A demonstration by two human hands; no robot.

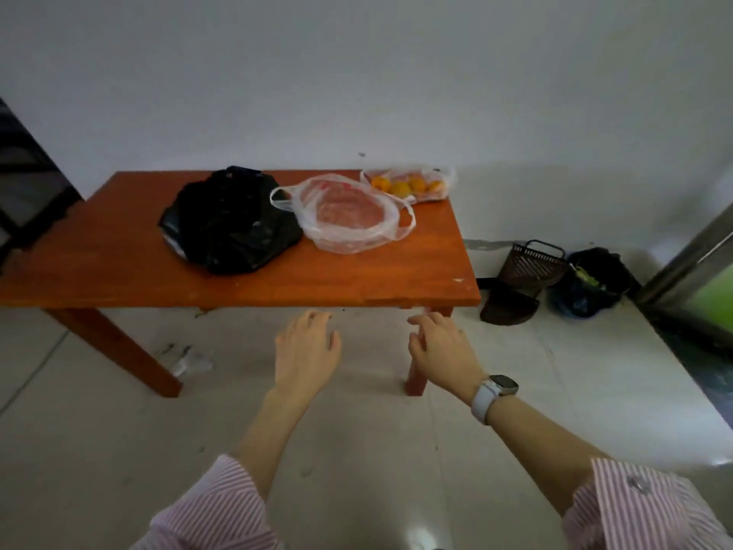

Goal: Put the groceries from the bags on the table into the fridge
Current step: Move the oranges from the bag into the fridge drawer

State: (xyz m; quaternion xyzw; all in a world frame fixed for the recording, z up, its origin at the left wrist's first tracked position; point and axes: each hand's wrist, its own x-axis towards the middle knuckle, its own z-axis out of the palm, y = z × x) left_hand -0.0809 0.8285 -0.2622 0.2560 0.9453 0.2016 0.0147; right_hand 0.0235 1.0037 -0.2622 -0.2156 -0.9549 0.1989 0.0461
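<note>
While both arms reach forward over the floor, the left hand (307, 347) and right hand (440, 345) hover with fingers loosely spread, holding nothing, just short of the table's (119, 252) near edge. On it lie a black bag (226, 224), a clear bag of meat (345, 214) and, at the far right corner, a bag of oranges (408, 184).

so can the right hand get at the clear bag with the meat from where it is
Probably yes. The right hand is empty and open, short of the table edge, and the bare wood between it and the clear bag of meat holds nothing. The handle loops show, so a forward stretch should do.
</note>
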